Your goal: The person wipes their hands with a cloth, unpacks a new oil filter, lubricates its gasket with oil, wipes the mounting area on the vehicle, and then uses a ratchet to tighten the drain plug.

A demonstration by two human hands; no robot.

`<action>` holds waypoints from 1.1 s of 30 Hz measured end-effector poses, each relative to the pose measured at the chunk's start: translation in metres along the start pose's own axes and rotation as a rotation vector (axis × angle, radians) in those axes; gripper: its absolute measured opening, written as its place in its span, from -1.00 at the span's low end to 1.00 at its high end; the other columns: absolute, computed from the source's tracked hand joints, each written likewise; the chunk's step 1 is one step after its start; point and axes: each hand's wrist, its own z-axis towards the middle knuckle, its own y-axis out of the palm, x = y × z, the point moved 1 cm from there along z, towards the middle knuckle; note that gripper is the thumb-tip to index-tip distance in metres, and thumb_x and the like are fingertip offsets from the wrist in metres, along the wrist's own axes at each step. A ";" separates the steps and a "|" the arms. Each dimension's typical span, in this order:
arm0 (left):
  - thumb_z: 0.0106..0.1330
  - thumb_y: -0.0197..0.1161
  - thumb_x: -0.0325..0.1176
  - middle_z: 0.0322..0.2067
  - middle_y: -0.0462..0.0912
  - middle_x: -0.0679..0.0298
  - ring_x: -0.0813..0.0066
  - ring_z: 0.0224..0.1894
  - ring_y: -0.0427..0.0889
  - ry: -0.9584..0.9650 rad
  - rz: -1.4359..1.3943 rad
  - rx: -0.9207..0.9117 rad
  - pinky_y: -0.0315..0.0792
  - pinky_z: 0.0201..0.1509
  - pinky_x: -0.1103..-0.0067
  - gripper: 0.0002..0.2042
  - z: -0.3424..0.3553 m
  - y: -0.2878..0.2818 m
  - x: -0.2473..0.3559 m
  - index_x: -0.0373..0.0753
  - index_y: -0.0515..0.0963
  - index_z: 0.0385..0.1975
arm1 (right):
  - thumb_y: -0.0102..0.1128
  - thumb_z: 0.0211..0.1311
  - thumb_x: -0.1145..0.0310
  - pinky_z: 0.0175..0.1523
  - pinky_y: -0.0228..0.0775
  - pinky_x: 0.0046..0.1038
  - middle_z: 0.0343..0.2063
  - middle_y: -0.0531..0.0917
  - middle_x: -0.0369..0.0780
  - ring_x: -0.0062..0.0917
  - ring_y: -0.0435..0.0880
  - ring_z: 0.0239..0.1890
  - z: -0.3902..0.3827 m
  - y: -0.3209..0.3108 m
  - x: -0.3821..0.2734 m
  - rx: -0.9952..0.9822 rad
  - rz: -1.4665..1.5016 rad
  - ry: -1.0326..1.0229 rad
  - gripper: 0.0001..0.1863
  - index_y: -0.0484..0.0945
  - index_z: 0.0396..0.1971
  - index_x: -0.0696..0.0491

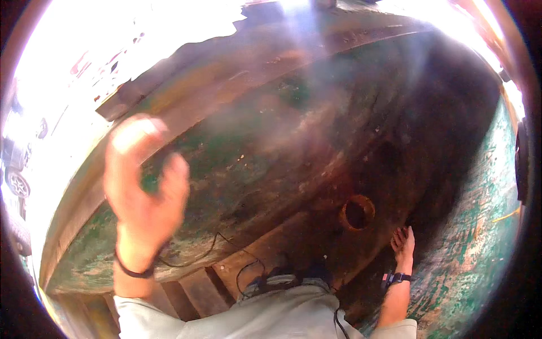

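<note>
My left hand [148, 186] is raised at the left, in front of the long brown ledge [186, 101] of a worn wooden structure like a boat's hull. It is smeared by motion, but thumb and fingers stand apart, curved, with nothing seen between them. A dark band circles that wrist. Low on the right, my right hand [403, 242] has its fingers stretched out, beside the shadowed edge of the green, peeling surface [474, 237]. Whether it touches there I cannot tell. A dark watch [400, 278] sits on the right wrist. Neither hand shows a held thing.
Left of my right hand is a round, rusty-rimmed piece [342, 217], dark inside. A thin black cord [197, 263] runs in front of me. Wooden slats [195, 291] lie lower left. The green-stained inner side [254, 141] curves across the middle. A car wheel [18, 183] shows far left.
</note>
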 end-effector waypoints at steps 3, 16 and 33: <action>0.25 0.35 -0.39 -0.13 0.62 0.23 0.47 -0.13 0.55 0.020 0.045 -0.004 0.42 -0.08 0.51 -0.68 0.054 -0.025 -0.003 -0.31 0.53 -0.02 | 0.14 0.34 -0.12 0.03 0.37 -0.33 -0.17 0.66 -0.37 -0.52 0.59 -0.10 0.005 0.032 0.022 -0.070 0.022 0.035 -0.61 0.48 -0.05 -0.17; 0.27 0.33 -0.34 -0.04 0.68 0.09 0.32 -0.05 0.65 -0.055 0.167 -0.479 0.47 0.04 0.46 -0.51 0.115 -0.012 -0.047 -0.38 0.43 0.17 | 0.11 0.37 -0.06 0.01 0.35 -0.36 -0.10 0.61 -0.35 -0.50 0.54 -0.06 0.007 0.034 -0.033 -0.130 0.003 0.013 -0.66 0.50 -0.09 -0.14; 0.33 0.21 -0.62 0.06 0.60 0.10 0.40 -0.13 0.70 0.261 -0.142 0.274 0.64 -0.09 0.58 -0.68 0.046 -0.040 0.034 -0.47 0.47 0.08 | 0.03 0.41 -0.03 0.25 0.35 -0.11 0.23 0.49 -0.10 -0.20 0.52 0.19 -0.074 0.100 -0.046 -0.354 -0.113 0.010 -0.35 0.24 0.37 0.00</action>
